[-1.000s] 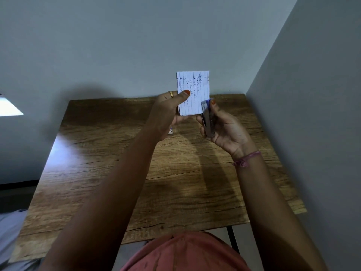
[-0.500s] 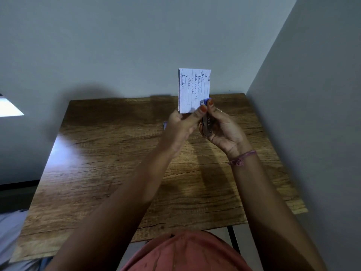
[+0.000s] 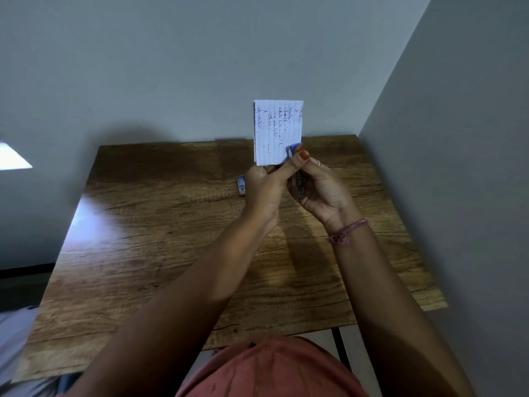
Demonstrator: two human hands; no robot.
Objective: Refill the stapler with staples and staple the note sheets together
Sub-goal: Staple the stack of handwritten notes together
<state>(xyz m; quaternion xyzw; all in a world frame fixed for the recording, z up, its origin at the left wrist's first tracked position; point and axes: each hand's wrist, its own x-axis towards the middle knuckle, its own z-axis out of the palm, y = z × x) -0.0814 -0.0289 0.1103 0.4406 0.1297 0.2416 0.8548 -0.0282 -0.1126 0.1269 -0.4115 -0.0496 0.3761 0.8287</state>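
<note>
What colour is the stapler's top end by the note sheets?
Blue, on the stapler at the lower right corner of the note sheets; seen in the head view.

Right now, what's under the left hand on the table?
A small staple box lies on the table, its left end showing past the left hand. The hand hides the rest and the tabletop beyond. The hand itself holds up the note sheets.

Wood-grain table [image 3: 160,253] against grey walls, small staple box [image 3: 241,184] near its far edge
</note>
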